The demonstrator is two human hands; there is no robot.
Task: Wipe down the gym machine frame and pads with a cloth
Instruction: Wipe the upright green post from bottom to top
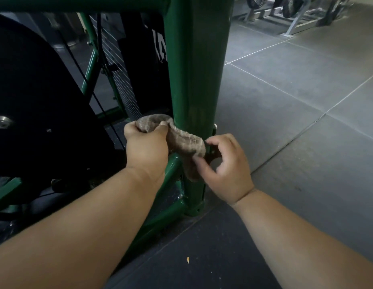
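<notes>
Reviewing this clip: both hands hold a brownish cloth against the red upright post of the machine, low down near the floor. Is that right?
Not quite: the upright post is green, not red, as the head view shows. The rest stands: the left hand grips one end of the brownish cloth and the right hand pinches the other, low on the post near the floor.

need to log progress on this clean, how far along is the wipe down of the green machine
Done: nothing can be confirmed; no wiped surface shows as such. In hand: the left hand grips one end of the brown cloth, draped against the lower green upright post, while the right hand pinches its other end. Left: the post's base and the lower frame bars. No pad can be made out here.
</notes>
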